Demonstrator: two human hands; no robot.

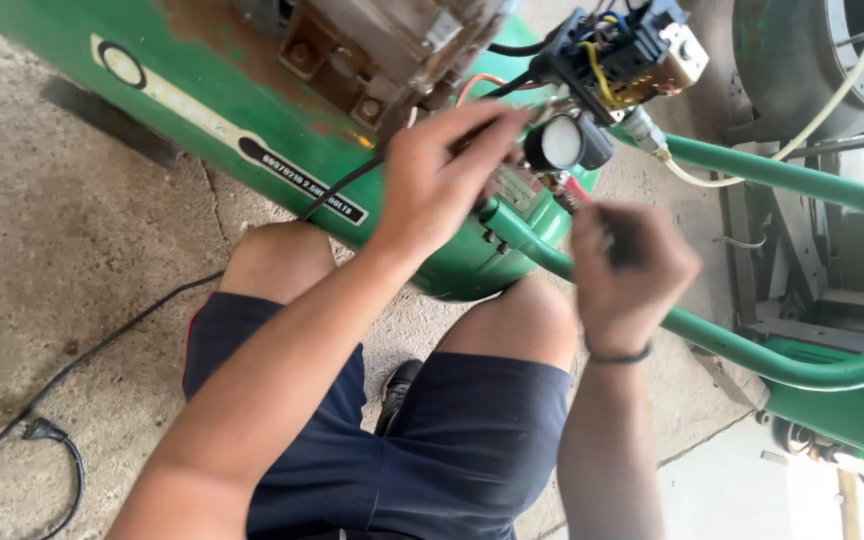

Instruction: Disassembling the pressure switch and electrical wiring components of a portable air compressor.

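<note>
A green air compressor tank lies on the concrete in front of my knees. Its black pressure switch is uncovered and shows coloured wires. A round white-faced gauge sits just below it. My left hand reaches over the tank, fingertips together on the metal fitting beside the gauge. Whether it grips the fitting is hidden. My right hand is blurred, just right of the fitting above the green tube handle. It is curled around a small dark object.
A black power cable trails over the concrete floor at the left. A white hose runs to the upper right past a dark green drum. Grey metal framing stands at the right.
</note>
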